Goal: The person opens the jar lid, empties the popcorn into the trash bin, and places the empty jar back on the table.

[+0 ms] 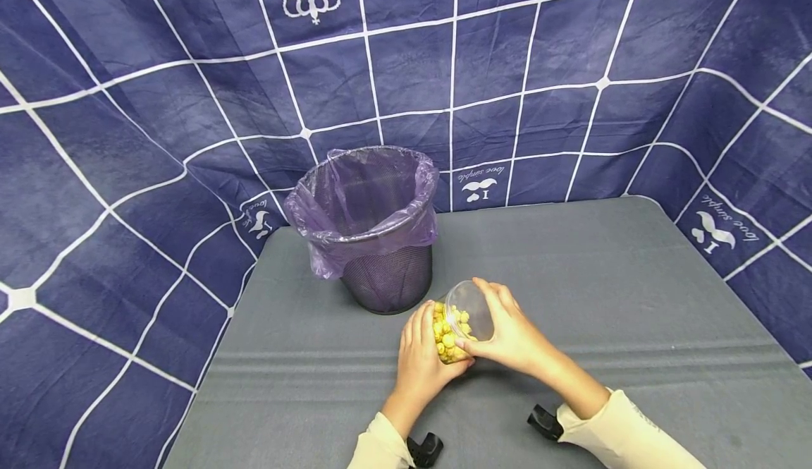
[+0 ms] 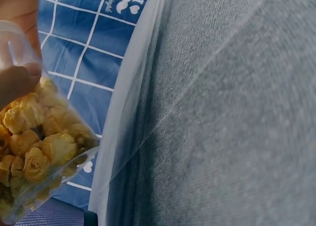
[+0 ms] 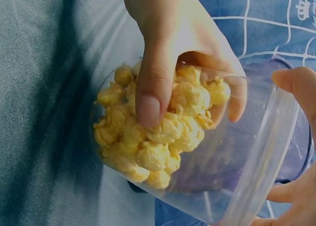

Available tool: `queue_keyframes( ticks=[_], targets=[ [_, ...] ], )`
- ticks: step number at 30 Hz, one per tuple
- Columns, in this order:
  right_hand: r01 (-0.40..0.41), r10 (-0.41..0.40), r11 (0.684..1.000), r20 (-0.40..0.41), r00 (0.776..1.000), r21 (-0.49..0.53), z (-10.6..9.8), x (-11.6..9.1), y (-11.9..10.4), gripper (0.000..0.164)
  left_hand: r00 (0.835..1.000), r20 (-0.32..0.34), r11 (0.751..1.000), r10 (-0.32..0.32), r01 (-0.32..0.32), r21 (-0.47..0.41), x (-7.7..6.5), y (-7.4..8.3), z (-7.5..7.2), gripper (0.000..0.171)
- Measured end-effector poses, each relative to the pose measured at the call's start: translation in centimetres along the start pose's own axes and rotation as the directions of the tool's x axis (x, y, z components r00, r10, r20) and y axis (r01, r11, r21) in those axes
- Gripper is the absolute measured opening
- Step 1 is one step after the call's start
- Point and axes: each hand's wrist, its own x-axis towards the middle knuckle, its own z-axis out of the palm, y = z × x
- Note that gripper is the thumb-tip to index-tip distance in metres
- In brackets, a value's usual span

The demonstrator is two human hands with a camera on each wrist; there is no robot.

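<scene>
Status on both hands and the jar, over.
Left hand gripping jar. Right hand gripping its top end. Popcorn inside. Bin beyond, not blocking hands.

Cloth-walled booth, blue grid drapes (image 1: pixel 495 60) around a grey table (image 1: pixel 571 264)

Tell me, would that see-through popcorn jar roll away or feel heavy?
The jar could roll if laid down, since its sides look round. It's probably light: the walls look thin and puffy popcorn only partly fills it. It might be slippery, because it looks smooth and shiny.
</scene>
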Motion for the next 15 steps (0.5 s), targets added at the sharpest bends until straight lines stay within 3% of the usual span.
queue_keyframes(
  ticks=[7, 15],
  targets=[
    [0.027, -0.028, 1.0, 0.07, 0.997, 0.012, -0.33, -0.12, 0.52, 0.103, 0.997, 0.022, 0.997, 0.069, -0.07, 0.014, 0.12, -0.48, -0.24, 0.103],
    [0.096, -0.097, 0.995, 0.122, 0.988, 0.016, -0.86, 0.2, 0.85, 0.1, 0.992, 0.018, 0.991, 0.122, -0.123, 0.044, 0.35, -0.67, -0.61, 0.101]
  ],
)
